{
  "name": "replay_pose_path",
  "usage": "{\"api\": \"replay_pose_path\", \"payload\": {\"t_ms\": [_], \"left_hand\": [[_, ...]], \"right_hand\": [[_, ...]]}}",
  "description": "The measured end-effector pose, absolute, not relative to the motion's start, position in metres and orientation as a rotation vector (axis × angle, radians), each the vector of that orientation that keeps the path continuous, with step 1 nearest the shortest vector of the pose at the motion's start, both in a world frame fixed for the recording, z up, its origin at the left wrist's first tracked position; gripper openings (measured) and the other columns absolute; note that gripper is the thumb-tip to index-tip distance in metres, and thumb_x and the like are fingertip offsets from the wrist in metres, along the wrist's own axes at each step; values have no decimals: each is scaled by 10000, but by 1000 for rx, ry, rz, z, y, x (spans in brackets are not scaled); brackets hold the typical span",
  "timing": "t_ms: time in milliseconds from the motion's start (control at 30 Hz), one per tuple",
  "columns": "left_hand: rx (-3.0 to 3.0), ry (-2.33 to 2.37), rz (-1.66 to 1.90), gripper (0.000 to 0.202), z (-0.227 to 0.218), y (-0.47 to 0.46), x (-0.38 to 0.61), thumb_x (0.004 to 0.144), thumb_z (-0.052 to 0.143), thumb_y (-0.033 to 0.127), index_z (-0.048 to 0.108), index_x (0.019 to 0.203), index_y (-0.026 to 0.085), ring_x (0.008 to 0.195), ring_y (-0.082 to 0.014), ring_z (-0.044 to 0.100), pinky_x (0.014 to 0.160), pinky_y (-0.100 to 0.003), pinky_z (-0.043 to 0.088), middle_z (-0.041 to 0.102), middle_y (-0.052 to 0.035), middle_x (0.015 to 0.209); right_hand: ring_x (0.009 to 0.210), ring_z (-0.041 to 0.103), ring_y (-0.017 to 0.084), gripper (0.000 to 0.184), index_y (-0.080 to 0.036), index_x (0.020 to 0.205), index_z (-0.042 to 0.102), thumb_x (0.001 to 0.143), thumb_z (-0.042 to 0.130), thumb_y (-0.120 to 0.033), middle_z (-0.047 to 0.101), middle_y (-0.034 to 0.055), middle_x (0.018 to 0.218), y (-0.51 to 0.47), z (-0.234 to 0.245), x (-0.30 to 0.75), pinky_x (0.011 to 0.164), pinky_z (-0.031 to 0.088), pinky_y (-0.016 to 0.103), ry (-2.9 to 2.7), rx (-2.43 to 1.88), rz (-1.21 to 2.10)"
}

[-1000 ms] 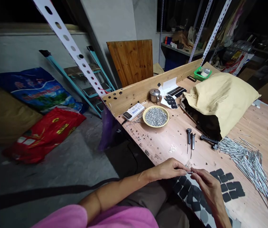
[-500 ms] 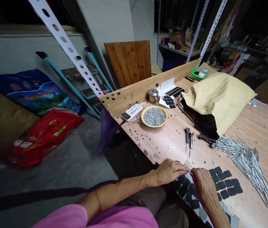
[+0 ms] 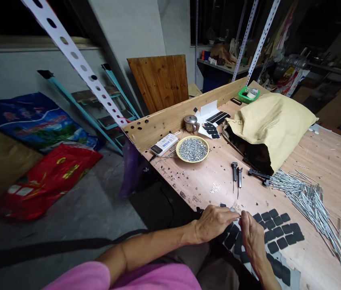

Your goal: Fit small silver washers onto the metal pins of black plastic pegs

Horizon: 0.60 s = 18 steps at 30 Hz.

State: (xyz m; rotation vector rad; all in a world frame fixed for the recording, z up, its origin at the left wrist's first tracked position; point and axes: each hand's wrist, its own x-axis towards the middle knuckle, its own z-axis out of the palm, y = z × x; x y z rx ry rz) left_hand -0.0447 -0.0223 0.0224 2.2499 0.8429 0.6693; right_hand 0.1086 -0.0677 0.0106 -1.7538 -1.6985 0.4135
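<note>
My left hand (image 3: 215,223) and my right hand (image 3: 250,237) meet at the table's near edge, their fingertips pinching a tiny silver piece (image 3: 239,216). Beneath and beyond them lies a sheet of black rubber pads (image 3: 277,233). A small heap of silver bits (image 3: 215,188) sits just beyond my hands. Farther off are a pair of small pointed hand tools (image 3: 236,174), a dish of metal bits (image 3: 192,149) and a spread of steel rods (image 3: 307,203), none touched by either hand.
A large kraft paper bag (image 3: 271,131) lies on the wooden table (image 3: 335,159), with a steel cup (image 3: 191,123) and a white electronic device (image 3: 164,145) along its back board (image 3: 170,121). A perforated steel post (image 3: 76,56) rises at the table's left corner. Bags lie on the floor.
The whole scene has slid left and down as my head turned. My right hand sits lower and more upright, while my fingertips stay together.
</note>
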Motion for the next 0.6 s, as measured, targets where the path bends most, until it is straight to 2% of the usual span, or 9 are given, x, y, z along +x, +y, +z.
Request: {"api": "replay_pose_path", "payload": {"t_ms": [167, 233, 333, 367, 433, 500, 533, 600], "left_hand": [[1925, 852, 745, 285, 24, -25, -38, 903, 458, 257, 661, 1102, 235, 885, -184, 648, 787, -258, 474, 705, -67, 992], [1840, 874, 759, 284, 25, -24, -35, 886, 482, 247, 663, 1104, 229, 921, -193, 645, 831, -274, 471, 697, -70, 1034], [1623, 870, 768, 259, 25, -20, -31, 851, 523, 236, 698, 1037, 191, 931, -195, 634, 861, -279, 455, 698, -78, 1017], [1527, 852, 754, 249, 26, -19, -30, 838, 538, 244, 710, 1004, 170, 875, -186, 634, 823, -273, 463, 705, -78, 954], [1329, 798, 678, 276, 27, -16, -30, 821, 562, 294, 710, 989, 133, 632, -128, 576, 630, -234, 458, 663, -39, 707], [1162, 734, 568, 367, 29, -14, -30, 804, 579, 363, 682, 1047, 108, 435, -58, 375, 438, -183, 318, 482, 44, 508], [1104, 711, 524, 419, 30, -14, -31, 794, 586, 395, 664, 1080, 98, 403, -39, 284, 398, -172, 236, 394, 74, 477], [1046, 689, 478, 488, 31, -13, -33, 774, 599, 437, 645, 1108, 84, 394, -23, 210, 381, -170, 154, 315, 96, 481]], "right_hand": [[381, 414, 112, 530, -205, 631, 510, 842, 312, -649, 427, -42, 443, -69, 25, 108, 386, 341, 233, -1148, -1737, 838], [390, 419, 108, 521, -193, 676, 550, 818, 363, -659, 446, -43, 469, -68, 27, 111, 383, 352, 232, -1033, -1699, 857], [468, 495, 126, 489, -180, 744, 634, 786, 452, -632, 535, -12, 541, -67, 25, 116, 465, 421, 251, -1070, -1708, 691], [522, 532, 139, 470, -181, 764, 657, 781, 474, -613, 578, 6, 587, -67, 23, 116, 516, 447, 264, -1100, -1706, 624], [640, 587, 164, 423, -189, 781, 688, 775, 509, -572, 648, 39, 697, -67, 20, 116, 617, 479, 291, -1148, -1676, 556], [716, 615, 183, 385, -195, 795, 704, 766, 538, -540, 685, 56, 780, -66, 18, 114, 675, 491, 312, -1135, -1640, 598], [736, 626, 192, 372, -195, 800, 709, 749, 562, -532, 696, 60, 799, -66, 17, 114, 687, 496, 321, -1097, -1632, 638], [756, 643, 212, 363, -191, 803, 714, 696, 621, -525, 711, 67, 806, -65, 17, 113, 696, 506, 341, -988, -1640, 694]]}}
